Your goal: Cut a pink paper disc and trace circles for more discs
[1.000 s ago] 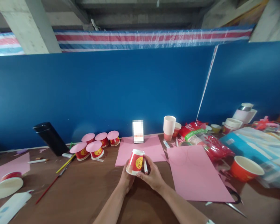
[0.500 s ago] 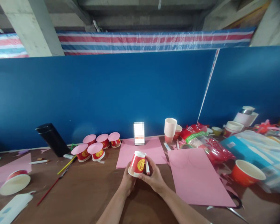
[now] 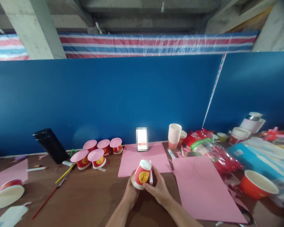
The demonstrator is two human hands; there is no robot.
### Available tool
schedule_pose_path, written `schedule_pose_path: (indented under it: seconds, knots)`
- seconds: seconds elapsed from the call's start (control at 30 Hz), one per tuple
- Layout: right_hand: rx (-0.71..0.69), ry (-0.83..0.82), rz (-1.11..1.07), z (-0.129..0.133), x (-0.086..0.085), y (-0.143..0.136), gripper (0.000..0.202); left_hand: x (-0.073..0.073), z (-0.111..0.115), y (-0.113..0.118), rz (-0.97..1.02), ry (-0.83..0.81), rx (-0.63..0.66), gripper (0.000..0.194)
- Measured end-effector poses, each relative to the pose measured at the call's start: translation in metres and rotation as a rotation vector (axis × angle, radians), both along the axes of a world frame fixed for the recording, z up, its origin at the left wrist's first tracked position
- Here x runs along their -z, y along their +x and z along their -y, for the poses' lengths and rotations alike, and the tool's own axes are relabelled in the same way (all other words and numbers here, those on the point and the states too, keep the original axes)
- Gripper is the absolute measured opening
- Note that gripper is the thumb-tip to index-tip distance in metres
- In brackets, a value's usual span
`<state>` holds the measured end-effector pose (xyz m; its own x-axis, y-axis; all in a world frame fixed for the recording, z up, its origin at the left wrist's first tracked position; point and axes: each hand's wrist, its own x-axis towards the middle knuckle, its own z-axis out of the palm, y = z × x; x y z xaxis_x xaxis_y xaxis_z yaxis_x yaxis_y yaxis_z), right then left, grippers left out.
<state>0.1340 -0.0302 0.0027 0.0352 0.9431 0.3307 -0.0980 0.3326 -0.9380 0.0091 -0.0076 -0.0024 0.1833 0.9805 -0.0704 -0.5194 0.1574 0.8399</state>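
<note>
A red and white paper cup [image 3: 142,175] with a yellow emblem is held upside down, slightly tilted, between both hands above the brown table. My left hand [image 3: 131,191] is wrapped round its left side and base, partly hidden behind it. My right hand [image 3: 159,186] grips the cup's lower right side with the thumb. A white pen [image 3: 151,173] stands between that hand's fingers and the cup. Behind the hands lies pink paper [image 3: 130,160], with a blurred white upright object [image 3: 142,138] at its back edge.
Several pink-topped cups [image 3: 96,159] and a black bottle [image 3: 50,145] stand left. Rightward are a larger pink sheet [image 3: 203,189], stacked cups [image 3: 174,135], a red cup bag [image 3: 203,146], an orange bowl [image 3: 257,186] and scissors [image 3: 248,217]. A blue wall closes off the back.
The cup has turned slightly in the hands, and its emblem now faces more to the front. The whole view has shifted a little, with the table items appearing lower.
</note>
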Motion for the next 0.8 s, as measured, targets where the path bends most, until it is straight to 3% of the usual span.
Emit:
schedule_pose_path:
  seconds: [0.17, 0.37, 0.63, 0.8]
  knots:
    - [0.018, 0.005, 0.039, 0.003, -0.002, -0.001, 0.068, -0.003, 0.001, -0.001, -0.038, 0.02, 0.009, 0.052]
    - [0.042, -0.026, 0.025, 0.004, -0.007, 0.0, 0.065, -0.004, 0.003, 0.001, -0.023, 0.007, 0.017, 0.059]
    - [0.265, -0.051, 0.004, -0.006, -0.005, 0.01, 0.061, -0.009, 0.002, -0.002, 0.074, -0.094, 0.007, 0.026]
    - [0.267, -0.056, 0.001, -0.008, 0.001, 0.013, 0.061, -0.009, 0.002, -0.007, 0.11, -0.125, 0.038, 0.031]
